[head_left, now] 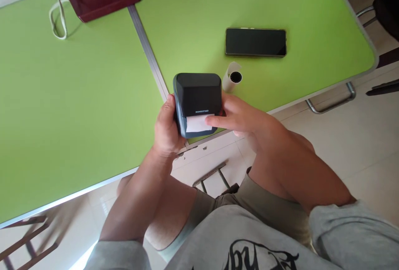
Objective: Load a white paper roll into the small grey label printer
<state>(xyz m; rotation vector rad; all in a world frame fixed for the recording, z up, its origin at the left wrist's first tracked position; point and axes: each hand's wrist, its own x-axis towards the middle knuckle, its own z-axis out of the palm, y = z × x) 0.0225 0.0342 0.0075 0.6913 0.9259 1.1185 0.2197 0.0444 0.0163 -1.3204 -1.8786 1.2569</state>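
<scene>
A small dark receipt printer [198, 93] is held up over the table's front edge. My left hand [166, 126] wraps round its left side, with the thumb along the edge. White paper [195, 124] sticks out of the slot below the black lid. My right hand [238, 114] is at the printer's right side, one finger pressing on the paper's right end; its other fingers are partly hidden. Just beyond that hand, a paper roll [230, 82] with a dark core and a loose curled end is on the green table.
A phone [255, 42] lies screen up on the green table [93, 95] behind the roll. At the back left is a dark red appliance [106, 1] with a white cord [64, 20]. A metal strip [149, 55] divides the tabletop. Stools and a metal handle [333, 102] are beyond the edge.
</scene>
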